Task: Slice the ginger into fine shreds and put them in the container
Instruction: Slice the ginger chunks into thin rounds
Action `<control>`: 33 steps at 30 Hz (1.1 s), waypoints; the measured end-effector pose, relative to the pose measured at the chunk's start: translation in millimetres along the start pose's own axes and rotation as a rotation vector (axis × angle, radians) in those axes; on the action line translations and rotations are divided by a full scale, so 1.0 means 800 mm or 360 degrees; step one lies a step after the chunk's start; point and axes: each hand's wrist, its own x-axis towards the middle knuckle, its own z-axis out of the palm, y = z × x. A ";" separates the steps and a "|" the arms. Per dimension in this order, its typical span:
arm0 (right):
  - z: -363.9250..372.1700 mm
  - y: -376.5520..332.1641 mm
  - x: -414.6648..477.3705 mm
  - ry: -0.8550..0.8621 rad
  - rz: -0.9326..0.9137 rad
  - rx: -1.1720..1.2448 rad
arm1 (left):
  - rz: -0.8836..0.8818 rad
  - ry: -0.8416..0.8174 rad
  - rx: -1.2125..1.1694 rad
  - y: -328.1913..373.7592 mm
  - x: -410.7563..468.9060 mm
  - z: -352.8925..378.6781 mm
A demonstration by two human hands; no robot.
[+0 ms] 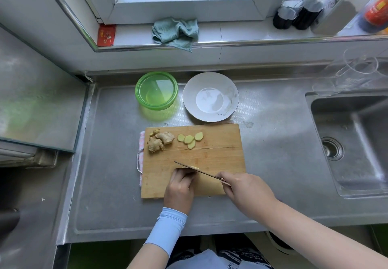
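A wooden cutting board [218, 153] lies on the steel counter. At its far left sit knobbly ginger pieces [160, 140], with several pale ginger slices [190, 138] beside them. My right hand [245, 189] grips the handle of a knife [195, 169], blade edge-on over the board's near part. My left hand [180, 186] has its fingers curled down against the board right beside the blade; what lies under them is hidden. A green transparent container [156, 90] stands behind the board.
A white plate [211, 96] sits right of the container. A sink [352, 142] lies at the right, clear plastic cups [354, 69] behind it. A green cloth [176, 31] and bottles [298, 16] rest on the window sill. A pink cloth [141, 142] is under the board.
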 end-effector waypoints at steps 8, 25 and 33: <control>0.003 -0.009 0.021 -0.0075 0.0002 -0.0040 | 0.0020 0.0036 -0.0029 0.002 0.000 0.002; 0.015 -0.006 0.045 -0.0058 -0.0045 -0.0080 | 0.0106 0.0054 -0.0005 0.009 0.001 -0.004; 0.017 0.000 0.015 0.0155 -0.0153 0.0004 | 0.0056 0.0098 0.0027 0.000 -0.005 0.007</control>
